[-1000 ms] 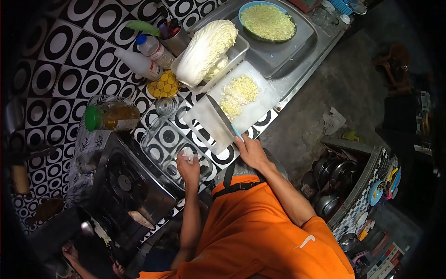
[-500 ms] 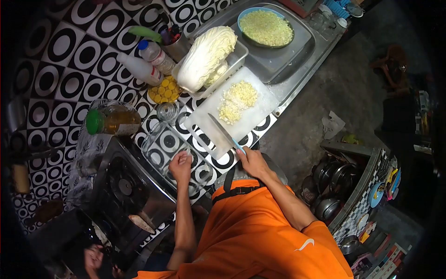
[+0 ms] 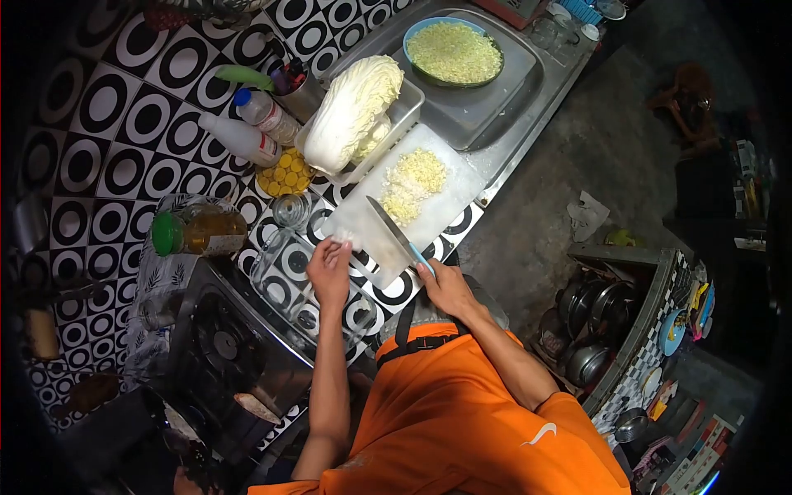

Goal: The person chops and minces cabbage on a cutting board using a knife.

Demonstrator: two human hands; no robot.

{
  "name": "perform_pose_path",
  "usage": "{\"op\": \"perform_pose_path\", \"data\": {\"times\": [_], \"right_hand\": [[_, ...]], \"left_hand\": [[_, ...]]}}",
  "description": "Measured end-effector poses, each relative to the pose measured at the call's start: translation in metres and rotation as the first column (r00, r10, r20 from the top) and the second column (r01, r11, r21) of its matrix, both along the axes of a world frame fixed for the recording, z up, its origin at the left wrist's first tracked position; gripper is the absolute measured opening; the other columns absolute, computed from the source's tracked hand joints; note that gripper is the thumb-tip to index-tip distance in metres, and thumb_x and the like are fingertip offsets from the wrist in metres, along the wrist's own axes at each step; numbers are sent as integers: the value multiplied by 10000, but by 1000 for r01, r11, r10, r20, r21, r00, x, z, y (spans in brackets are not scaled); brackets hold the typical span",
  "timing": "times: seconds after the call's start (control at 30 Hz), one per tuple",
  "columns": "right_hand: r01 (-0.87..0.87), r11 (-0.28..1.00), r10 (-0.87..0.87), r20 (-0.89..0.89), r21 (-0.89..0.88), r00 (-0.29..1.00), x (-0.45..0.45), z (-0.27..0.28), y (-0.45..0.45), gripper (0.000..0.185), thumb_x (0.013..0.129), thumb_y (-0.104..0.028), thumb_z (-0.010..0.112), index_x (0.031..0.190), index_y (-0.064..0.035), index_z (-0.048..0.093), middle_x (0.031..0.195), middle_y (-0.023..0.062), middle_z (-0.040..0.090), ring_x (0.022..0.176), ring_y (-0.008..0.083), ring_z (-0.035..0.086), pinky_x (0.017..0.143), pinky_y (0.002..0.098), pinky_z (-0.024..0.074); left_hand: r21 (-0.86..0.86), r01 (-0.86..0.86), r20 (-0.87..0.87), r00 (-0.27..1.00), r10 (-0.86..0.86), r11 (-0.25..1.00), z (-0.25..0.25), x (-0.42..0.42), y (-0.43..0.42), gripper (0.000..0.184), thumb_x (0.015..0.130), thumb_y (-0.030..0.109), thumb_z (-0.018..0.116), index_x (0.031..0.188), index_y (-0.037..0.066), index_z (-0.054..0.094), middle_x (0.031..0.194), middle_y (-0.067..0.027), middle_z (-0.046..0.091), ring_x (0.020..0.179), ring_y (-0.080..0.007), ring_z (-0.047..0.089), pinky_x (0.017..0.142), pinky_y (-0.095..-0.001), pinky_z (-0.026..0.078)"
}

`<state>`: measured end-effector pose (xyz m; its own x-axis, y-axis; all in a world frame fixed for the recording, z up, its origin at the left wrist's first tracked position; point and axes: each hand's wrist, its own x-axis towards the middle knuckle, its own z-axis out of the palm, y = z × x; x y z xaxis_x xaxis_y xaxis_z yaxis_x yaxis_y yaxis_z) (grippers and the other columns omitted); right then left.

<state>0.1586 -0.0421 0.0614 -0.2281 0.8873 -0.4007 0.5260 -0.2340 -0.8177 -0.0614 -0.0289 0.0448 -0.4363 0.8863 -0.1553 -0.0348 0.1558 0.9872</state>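
My right hand (image 3: 447, 287) is closed around the light blue handle of a kitchen knife (image 3: 389, 226), its blade slanting over the white cutting board (image 3: 458, 183). A heap of finely chopped pale cabbage (image 3: 415, 180) lies on the board beyond the blade. My left hand (image 3: 330, 271) is at the board's near left corner, fingers bent together; something small and whitish shows at the fingertips, too unclear to name. Behind the board, a whole napa cabbage (image 3: 351, 115) rests in a clear plastic container (image 3: 407, 115). Below my left hand is a clear glass dish (image 3: 276, 276).
A bowl heaped with chopped cabbage (image 3: 455, 51) stands on the steel sink top (image 3: 528, 91). Bottles (image 3: 239, 139), a yellow-patterned jar (image 3: 285, 173) and a green-lidded jar (image 3: 206, 231) line the tiled counter. A black stove (image 3: 227, 330) is at left, pots (image 3: 587, 363) at lower right.
My left hand has moved up to the cutting board's corner. The knife stays in my right hand over the board. The view has shifted slightly.
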Motion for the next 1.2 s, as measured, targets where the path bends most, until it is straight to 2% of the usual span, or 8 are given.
{"op": "perform_pose_path", "data": {"times": [0.2,0.37,0.43,0.7,0.83,0.97,1.03,1.2], "right_hand": [[8,994,-1,-60,105,998,-3,4,1,394,946,-321,440,795,36,509,590,244,537,620,440,564,570,458,436],[-39,995,39,0,97,999,-5,7,-1,390,939,-331,443,819,30,523,621,242,568,647,440,579,599,481,449],[-60,994,56,41,96,998,-5,12,-1,393,939,-336,438,825,31,525,639,244,579,663,446,581,615,492,452],[-134,991,126,263,13,957,-11,38,2,399,945,-346,396,872,23,531,757,256,616,731,458,592,679,523,463],[-135,991,129,294,-2,947,-14,45,1,391,947,-333,391,880,26,531,749,257,615,725,456,595,674,525,467],[-148,988,129,330,34,935,-18,40,-3,380,951,-311,381,872,30,530,724,252,612,695,448,600,648,517,480],[-150,986,117,346,70,931,-21,35,-4,376,952,-303,380,863,30,530,705,248,611,672,440,604,623,509,488],[-131,990,106,369,44,923,-29,30,-4,405,954,-337,377,859,31,516,691,248,601,643,456,586,609,523,471]], "left_hand": [[-125,202,-160,962,-221,971,-28,21,29,221,806,51,666,989,-49,591,888,-76,632,777,-107,600,696,-209,474],[-103,277,-354,887,-296,955,-17,26,28,179,789,63,677,941,-28,655,854,-83,664,725,-104,617,664,-216,481],[4,289,-459,851,-255,957,-16,26,27,160,772,62,683,911,-16,676,838,-86,669,724,-115,629,643,-220,483],[-66,184,-477,857,-193,981,-15,27,25,191,737,80,698,906,-8,681,744,-87,682,652,-118,638,616,-230,488],[-68,163,-466,867,-175,984,-11,30,25,150,745,57,683,872,-21,678,735,-123,677,643,-141,651,607,-240,501],[-121,179,-468,857,-216,976,-21,24,24,176,724,72,682,882,-6,688,700,-98,681,580,-111,624,555,-234,483],[-28,177,-538,827,-164,984,-23,24,24,174,720,69,678,876,-6,692,680,-95,678,541,-102,612,519,-231,475],[-87,135,-489,857,-160,987,-23,26,22,175,714,65,683,868,-17,690,678,-97,675,551,-102,611,524,-227,469]]}}
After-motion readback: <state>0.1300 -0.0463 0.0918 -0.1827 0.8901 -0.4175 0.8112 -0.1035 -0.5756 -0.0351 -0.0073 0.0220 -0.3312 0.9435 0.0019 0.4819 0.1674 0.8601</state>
